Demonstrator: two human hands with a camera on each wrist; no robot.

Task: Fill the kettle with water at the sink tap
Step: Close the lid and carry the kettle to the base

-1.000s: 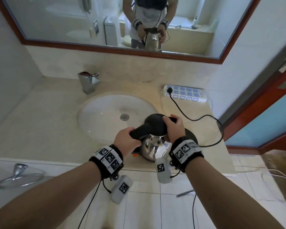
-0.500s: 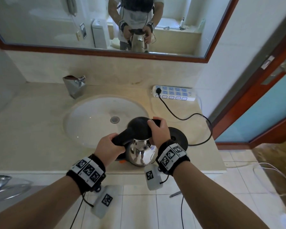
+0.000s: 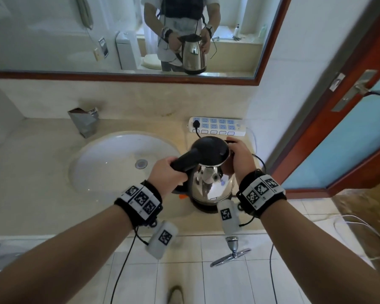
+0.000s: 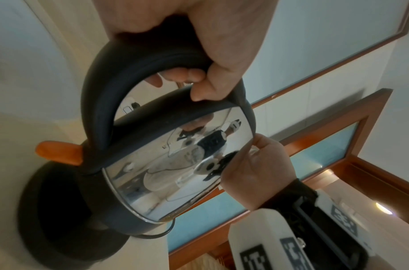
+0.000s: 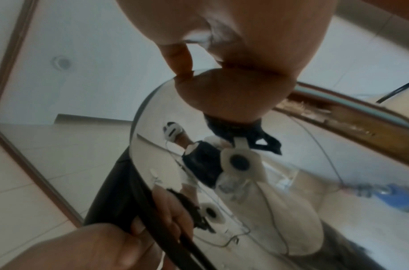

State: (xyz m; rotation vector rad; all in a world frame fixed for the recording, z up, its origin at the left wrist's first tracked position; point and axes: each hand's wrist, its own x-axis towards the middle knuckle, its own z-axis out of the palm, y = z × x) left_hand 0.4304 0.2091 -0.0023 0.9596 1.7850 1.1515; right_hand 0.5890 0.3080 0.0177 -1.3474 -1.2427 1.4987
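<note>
surface: beige stone countertop (image 3: pixel 31 172) | inset: white oval sink basin (image 3: pixel 110 159) | on it: chrome tap (image 3: pixel 83 122); white power strip (image 3: pixel 217 126); round black kettle base (image 4: pixel 60 219)

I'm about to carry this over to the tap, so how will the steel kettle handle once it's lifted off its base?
Probably slippery: the kettle body is polished mirror steel, so the left hand gripping the black handle matters most. Rigid, likely light while unfilled. It may tip toward the spout; the right hand steadies its side.
</note>
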